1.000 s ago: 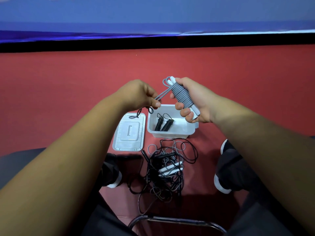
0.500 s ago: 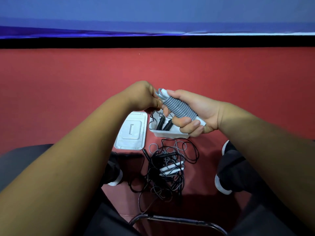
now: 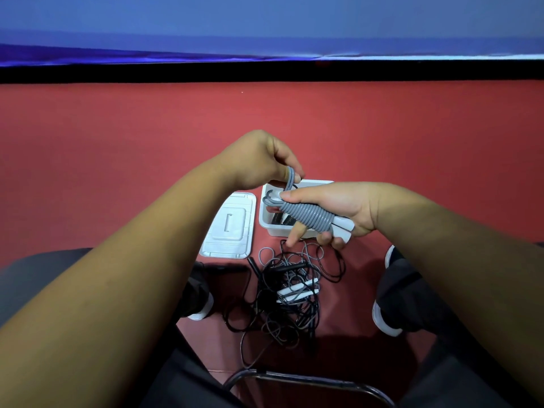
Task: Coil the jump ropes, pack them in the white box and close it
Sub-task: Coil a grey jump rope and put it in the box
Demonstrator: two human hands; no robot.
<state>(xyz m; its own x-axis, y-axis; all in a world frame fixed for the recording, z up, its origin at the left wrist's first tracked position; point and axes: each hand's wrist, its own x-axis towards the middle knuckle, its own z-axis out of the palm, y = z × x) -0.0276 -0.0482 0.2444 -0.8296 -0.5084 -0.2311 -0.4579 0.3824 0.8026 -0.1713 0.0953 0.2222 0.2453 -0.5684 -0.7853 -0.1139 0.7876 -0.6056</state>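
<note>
We have lowered the coiled gray jump rope (image 3: 309,217) over the white box (image 3: 273,231); our right hand (image 3: 338,207) grips the bundle, our left hand (image 3: 259,160) pinches its end loop. The lid (image 3: 229,228) lies left of the box, tangled ropes (image 3: 291,287) nearer us.

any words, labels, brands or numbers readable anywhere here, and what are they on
No text can be read anywhere.
lid: only a raised rectangle, no lettering visible.
white box: plain wall, no label visible.
gray jump rope, held by the right hand and left hand: its white handle ends show no print.
tangled ropes on the floor: handles too small to show any marking.
</note>
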